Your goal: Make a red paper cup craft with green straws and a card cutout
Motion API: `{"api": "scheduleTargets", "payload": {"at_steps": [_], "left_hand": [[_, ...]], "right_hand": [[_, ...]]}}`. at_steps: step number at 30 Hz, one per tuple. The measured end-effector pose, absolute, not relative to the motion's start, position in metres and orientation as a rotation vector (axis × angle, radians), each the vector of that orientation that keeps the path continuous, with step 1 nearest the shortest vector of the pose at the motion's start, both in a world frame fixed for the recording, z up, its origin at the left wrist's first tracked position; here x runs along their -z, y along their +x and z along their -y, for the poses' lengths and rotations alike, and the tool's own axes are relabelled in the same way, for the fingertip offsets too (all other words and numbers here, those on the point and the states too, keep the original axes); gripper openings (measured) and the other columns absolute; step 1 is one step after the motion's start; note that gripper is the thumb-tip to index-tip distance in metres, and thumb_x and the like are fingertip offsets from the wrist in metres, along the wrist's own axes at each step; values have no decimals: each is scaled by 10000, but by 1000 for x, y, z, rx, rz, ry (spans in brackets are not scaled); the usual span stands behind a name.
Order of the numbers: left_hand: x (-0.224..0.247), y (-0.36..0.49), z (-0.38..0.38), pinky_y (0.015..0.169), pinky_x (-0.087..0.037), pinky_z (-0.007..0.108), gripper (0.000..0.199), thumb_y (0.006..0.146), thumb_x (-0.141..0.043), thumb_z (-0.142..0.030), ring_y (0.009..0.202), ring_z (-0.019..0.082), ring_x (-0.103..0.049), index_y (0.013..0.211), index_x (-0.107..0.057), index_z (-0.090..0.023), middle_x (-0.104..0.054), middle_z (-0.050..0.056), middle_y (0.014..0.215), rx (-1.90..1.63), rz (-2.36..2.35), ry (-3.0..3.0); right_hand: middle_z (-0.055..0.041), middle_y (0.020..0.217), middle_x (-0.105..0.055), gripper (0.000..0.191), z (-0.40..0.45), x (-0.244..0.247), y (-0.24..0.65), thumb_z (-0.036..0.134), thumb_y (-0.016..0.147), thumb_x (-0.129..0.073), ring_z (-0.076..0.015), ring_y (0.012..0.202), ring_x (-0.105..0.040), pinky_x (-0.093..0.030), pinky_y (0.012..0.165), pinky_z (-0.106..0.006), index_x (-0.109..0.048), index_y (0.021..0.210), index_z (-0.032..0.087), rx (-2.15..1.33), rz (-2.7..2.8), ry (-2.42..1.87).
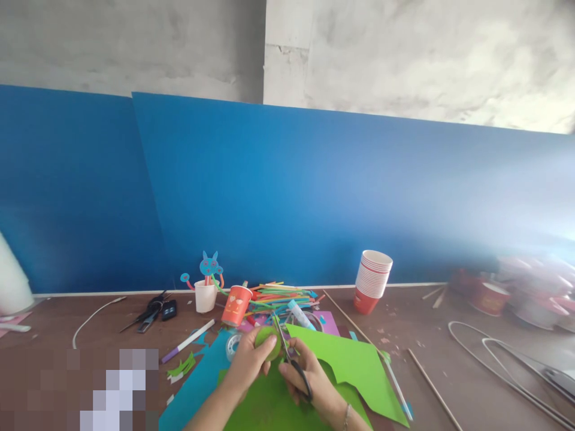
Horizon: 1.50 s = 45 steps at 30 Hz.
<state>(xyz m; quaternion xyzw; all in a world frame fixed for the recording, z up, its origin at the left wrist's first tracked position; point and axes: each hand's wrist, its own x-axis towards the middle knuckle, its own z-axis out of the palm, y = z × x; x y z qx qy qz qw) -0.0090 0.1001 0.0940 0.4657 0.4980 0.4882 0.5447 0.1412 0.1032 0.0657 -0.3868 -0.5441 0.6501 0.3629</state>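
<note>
My left hand point(252, 358) pinches a small rounded piece of green paper point(266, 342) between thumb and fingers. In my right hand point(307, 372) is a pair of scissors point(300, 378) with black handles, its blades pointing up and away beside the green piece. Whether the blades touch the paper I cannot tell. Under both hands lie green paper sheets point(359, 359), one with a wavy cut edge, and a blue sheet point(193, 383) to the left. A roll of clear tape point(233, 346) rests just left of my left hand.
Behind my hands are a pile of colourful straws point(278, 296), a glue stick point(300, 313), a tilted red paper cup point(236, 305) and a white cup with a blue paper figure point(205, 296). Stacked cups point(372, 280) stand right. Keys point(153, 311), a marker point(187, 341), wooden sticks point(433, 389) and a cable point(503, 353) lie around.
</note>
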Motion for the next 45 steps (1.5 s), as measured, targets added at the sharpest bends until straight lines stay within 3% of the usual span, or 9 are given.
{"api": "scheduleTargets", "payload": {"at_steps": [11, 26, 40, 45], "left_hand": [[-88, -20, -105, 397, -243, 189, 329, 726, -613, -510, 405, 69, -432, 815, -597, -193, -637, -24, 592, -1055, -1124, 1159], [-98, -18, -101, 378, -147, 187, 412, 693, -607, -554, 358, 47, -370, 835, -587, -167, -664, 3, 592, -1029, -1195, 1095], [-98, -24, -102, 409, -231, 202, 281, 721, -613, -471, 415, 92, -446, 790, -613, -199, -644, -30, 561, -1026, -1124, 1172], [-101, -25, -101, 412, -215, 207, 282, 718, -612, -486, 384, 79, -394, 749, -609, -206, -643, -31, 556, -1006, -1137, 1170]], "right_hand": [[124, 504, -503, 640, -105, -69, 144, 635, 564, -777, -22, 322, -411, -321, 304, -121, -420, 897, 222, -1734, 1416, -959], [137, 480, -462, 571, -103, -69, 143, 595, 624, -753, -18, 316, -382, -291, 301, -115, -432, 904, 215, -1691, 1439, -935], [145, 454, -456, 621, -105, -71, 145, 603, 589, -777, -22, 305, -372, -319, 284, -115, -405, 902, 217, -1738, 1459, -935], [145, 467, -449, 589, -105, -67, 144, 570, 600, -790, -16, 299, -361, -300, 284, -118, -412, 885, 219, -1717, 1447, -919]]}}
